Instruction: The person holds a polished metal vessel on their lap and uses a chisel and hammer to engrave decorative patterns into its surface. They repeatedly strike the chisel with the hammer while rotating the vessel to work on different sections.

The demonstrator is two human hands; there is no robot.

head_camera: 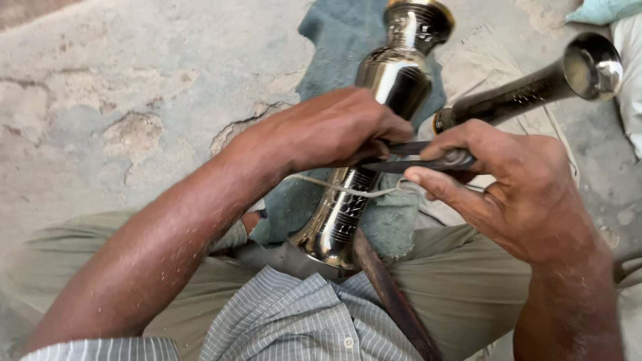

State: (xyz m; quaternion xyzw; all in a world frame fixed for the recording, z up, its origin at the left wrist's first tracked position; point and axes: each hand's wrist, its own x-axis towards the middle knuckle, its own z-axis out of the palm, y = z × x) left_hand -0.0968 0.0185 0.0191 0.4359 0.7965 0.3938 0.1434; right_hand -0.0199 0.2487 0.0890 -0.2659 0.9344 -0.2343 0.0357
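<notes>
Brass vase (pixel 391 80), polished to a mirror, lay with its long axis running from the person's lap up and away toward the far edge of the blue-grey cloth (pixel 334 33) spread on the cracked concrete floor (pixel 120 87). Its flared foot pointed back at the striped shirt (pixel 301 321), just above the waist, and its mouth pointed away, tilted a little to the right. A thin cord (pixel 348 189) crossed the engraved lower neck.

Left hand (pixel 334 130) was closed down over the vase's middle, knuckles up, fingers curled and pinching the near end of a slim dark chisel (pixel 418 157). Right hand (pixel 515 187) came in from the right side, fingers wrapped around the same tool's shank, forefinger stretched along beneath it. The tool lay nearly crosswise to the vase's axis, its tip hidden under the left hand, so whether it touched the metal could not be told. Both hands were about equally near the vase; the left sat directly on it, the right stood just off its right flank.

Beyond the right hand a second dark patterned metal piece with a shiny cup end (pixel 592 67) lay angled up toward the right. A dark wooden stick (pixel 394 301) ran from under the vase's foot down across the lap.
</notes>
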